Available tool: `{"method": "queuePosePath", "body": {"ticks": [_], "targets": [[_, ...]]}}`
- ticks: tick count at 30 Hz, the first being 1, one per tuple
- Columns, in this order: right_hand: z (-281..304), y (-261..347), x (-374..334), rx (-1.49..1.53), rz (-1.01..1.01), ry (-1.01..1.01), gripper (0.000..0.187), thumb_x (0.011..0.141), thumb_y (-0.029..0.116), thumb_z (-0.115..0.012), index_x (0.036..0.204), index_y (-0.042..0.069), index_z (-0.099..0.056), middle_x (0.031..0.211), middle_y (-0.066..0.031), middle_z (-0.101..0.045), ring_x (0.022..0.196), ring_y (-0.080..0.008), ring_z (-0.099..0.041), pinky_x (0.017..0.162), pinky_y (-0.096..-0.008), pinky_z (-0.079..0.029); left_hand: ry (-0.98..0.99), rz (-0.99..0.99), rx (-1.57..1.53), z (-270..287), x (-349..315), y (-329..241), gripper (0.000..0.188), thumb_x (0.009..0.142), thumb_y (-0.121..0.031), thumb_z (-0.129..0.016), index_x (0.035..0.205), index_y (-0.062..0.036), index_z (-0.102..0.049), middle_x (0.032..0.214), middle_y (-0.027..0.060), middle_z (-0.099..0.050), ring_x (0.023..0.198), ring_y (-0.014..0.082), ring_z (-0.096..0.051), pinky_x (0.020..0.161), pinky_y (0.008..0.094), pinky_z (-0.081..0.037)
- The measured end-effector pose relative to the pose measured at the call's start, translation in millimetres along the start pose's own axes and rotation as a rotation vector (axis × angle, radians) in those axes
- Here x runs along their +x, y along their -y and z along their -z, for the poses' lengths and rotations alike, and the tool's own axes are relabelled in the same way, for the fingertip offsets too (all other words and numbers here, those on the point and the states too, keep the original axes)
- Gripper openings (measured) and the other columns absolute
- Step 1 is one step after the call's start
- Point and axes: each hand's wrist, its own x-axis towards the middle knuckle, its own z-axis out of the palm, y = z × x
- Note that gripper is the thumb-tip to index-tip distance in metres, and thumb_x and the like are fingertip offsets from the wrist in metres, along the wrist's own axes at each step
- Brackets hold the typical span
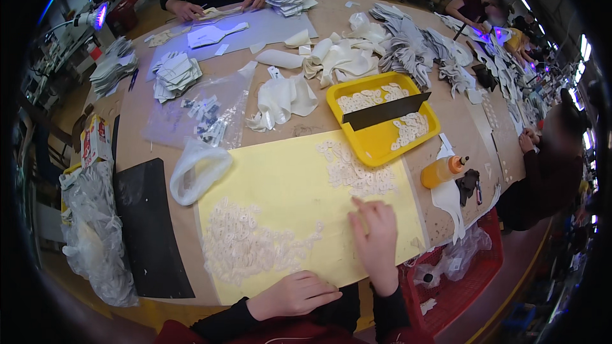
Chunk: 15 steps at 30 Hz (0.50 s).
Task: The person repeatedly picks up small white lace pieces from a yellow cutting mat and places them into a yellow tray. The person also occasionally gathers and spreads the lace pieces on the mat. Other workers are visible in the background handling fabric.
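Small pale cream cut pieces, oval with little openings, lie on a yellow sheet [274, 165]. One wide heap of pieces [242, 245] covers its left part, and a smaller heap of pieces [360, 172] is at its far right. My right hand [374, 232] hovers just on the near side of the smaller heap, index finger and thumb apart, with nothing visible in it. At the sheet's near edge my left hand [296, 293] rests palm down, fingers stretched out and holding nothing that I see.
Beyond the sheet stands a yellow tray [370, 156] with more pieces and a black divider [386, 111]. An orange bottle [443, 172] is at right, a clear bag [199, 172] and black board [153, 229] at left. A red basket [494, 274] sits below. Co-workers sit across and right.
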Motion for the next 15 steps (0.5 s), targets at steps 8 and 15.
{"method": "queuePosePath", "body": {"ticks": [8,15], "targets": [[-11,-20,-12,-0.061,0.046,0.05,0.013,0.082,0.007,-0.077,0.095,0.008,-0.073,0.09,-0.0062,-0.063,0.088,-0.029,-0.059,0.08,-0.0411,-0.046,-0.022,-0.01,0.01,0,2,1,0.041,0.082,-0.004,-0.068,0.122,-0.0083,-0.071,0.112,0.0024,-0.072,0.097,0.0176,-0.068,0.086,0.0328,-0.054],[-17,-7,-9,-0.112,0.06,0.03,0.009,0.081,0.012,-0.078,0.086,0.011,-0.071,0.084,-0.0027,-0.064,0.086,-0.0258,-0.06,0.081,-0.0405,-0.045,-0.003,-0.004,0.014,0,1,0,0.04,0.082,-0.005,-0.069,0.122,-0.0092,-0.071,0.113,0.002,-0.071,0.096,0.0178,-0.067,0.087,0.0329,-0.053]]}}
